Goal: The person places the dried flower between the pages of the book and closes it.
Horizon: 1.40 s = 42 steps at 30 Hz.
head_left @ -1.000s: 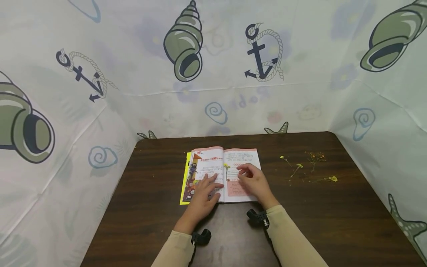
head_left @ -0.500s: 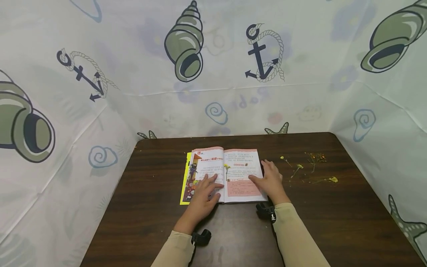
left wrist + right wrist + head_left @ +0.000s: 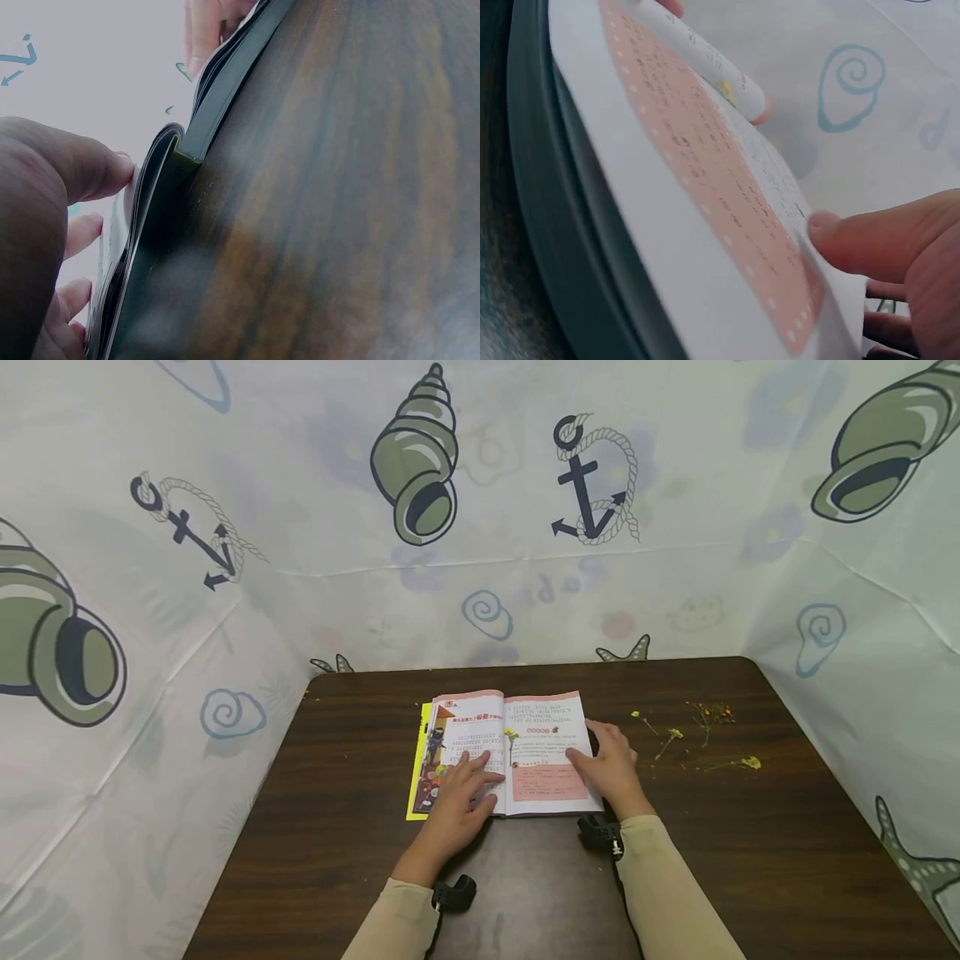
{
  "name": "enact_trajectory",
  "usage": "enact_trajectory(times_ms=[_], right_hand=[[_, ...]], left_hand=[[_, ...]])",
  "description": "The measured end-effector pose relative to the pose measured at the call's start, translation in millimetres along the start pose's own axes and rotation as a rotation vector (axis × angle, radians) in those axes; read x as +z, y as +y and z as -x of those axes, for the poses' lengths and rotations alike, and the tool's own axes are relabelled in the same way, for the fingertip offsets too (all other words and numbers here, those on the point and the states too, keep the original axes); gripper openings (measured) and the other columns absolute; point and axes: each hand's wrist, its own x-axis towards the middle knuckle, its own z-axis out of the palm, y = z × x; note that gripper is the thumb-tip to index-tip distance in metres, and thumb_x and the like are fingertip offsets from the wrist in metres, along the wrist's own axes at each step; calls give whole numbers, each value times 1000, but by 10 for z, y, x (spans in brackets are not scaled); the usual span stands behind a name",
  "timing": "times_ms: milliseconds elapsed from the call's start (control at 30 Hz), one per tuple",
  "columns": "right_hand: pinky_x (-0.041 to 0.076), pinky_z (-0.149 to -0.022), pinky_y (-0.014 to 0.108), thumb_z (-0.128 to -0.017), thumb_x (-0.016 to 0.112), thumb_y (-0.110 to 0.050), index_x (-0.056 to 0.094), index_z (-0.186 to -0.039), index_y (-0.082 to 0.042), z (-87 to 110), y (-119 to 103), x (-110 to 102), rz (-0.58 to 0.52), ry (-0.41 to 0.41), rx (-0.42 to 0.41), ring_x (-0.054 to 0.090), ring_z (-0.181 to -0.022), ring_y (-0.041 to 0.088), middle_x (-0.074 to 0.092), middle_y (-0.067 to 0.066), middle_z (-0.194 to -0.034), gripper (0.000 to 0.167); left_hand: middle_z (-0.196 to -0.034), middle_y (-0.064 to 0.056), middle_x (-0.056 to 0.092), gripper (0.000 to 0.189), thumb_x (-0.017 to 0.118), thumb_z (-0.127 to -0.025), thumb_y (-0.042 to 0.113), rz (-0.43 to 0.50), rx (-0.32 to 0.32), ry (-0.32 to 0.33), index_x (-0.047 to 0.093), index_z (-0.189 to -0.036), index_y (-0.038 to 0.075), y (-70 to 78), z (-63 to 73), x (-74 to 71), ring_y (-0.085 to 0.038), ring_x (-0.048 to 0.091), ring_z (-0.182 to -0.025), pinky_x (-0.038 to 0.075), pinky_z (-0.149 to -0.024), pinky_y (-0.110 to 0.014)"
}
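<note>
An open book with pink-edged printed pages lies on the dark wooden table. Along its gutter rests a small yellow flower on a stem. My left hand rests spread on the left page. At the right edge of the book is my right hand, which grips that edge, thumb on top of the page and fingers past the edge, partly hidden. In the left wrist view, the left thumb lies near the lower edge of the book.
Right of the book lie several sprigs: small yellow flowers, a reddish-berried sprig and a longer yellow flower. A yellow cover edge shows under the book's left side. A patterned cloth surrounds the table.
My right hand moved from above the right page, near the flower, to the book's right edge and its thumb came down there. The left hand stays where it was.
</note>
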Motion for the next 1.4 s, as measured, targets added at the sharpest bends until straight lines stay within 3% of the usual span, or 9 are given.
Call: enact_trajectory(times_ms=[133, 233, 333, 500, 667, 1100, 1400], right_hand=[[36, -115, 59, -99, 78, -19, 61, -150, -4, -23, 17, 29, -89, 77, -19, 50, -134, 42, 56, 24, -141, 56], [45, -100, 49, -97, 80, -14, 65, -145, -3, -42, 36, 15, -99, 62, -39, 53, -117, 36, 59, 21, -127, 52], [43, -89, 42, -94, 87, -20, 64, -149, -8, -44, 77, -78, -16, -62, -69, 49, -108, 32, 55, 20, -124, 61], [42, -84, 39, -81, 98, -25, 59, -156, -15, 0, 164, -358, 52, -327, -130, 44, -101, 28, 49, 17, -121, 85], [41, -84, 38, -81, 98, -19, 54, -160, -10, 19, 219, -528, 28, -451, -171, 44, -99, 27, 49, 16, -119, 91], [43, -86, 39, -84, 96, -19, 60, -155, -10, -16, 213, -519, 12, -440, -149, 48, -99, 26, 51, 14, -115, 80], [43, -78, 37, -87, 94, -25, 57, -156, -12, -32, 222, -441, 30, -390, -168, 48, -91, 24, 52, 13, -107, 80]], left_hand=[[-175, -4, 43, 28, 68, -107, 21, 3, 7, 5, 73, -134, 24, -5, 0, 10, -43, 22, -169, 13, -132, -75], [-175, -4, 43, 28, 68, -106, 21, 3, 7, 11, 73, -134, 24, -1, 1, 12, -43, 22, -169, 13, -132, -74], [-175, -4, 43, 28, 68, -106, 20, 3, 4, 11, 73, -134, 24, 7, 1, 11, -43, 22, -169, 14, -133, -74], [-176, -3, 41, 29, 67, -107, 21, 10, -11, -10, 72, -136, 24, 18, -9, 15, -41, 20, -170, 12, -134, -71], [-176, 0, 41, 29, 67, -107, 23, -6, -20, -10, 73, -135, 27, 11, -5, 21, -38, 20, -170, 12, -135, -70], [-176, 1, 41, 29, 67, -108, 25, -15, -30, -9, 72, -136, 27, -8, -6, 24, -36, 18, -171, 10, -135, -70], [-176, -1, 42, 29, 68, -107, 23, 7, -36, -7, 72, -135, 25, 30, -8, 15, -38, 19, -171, 9, -136, -70]])
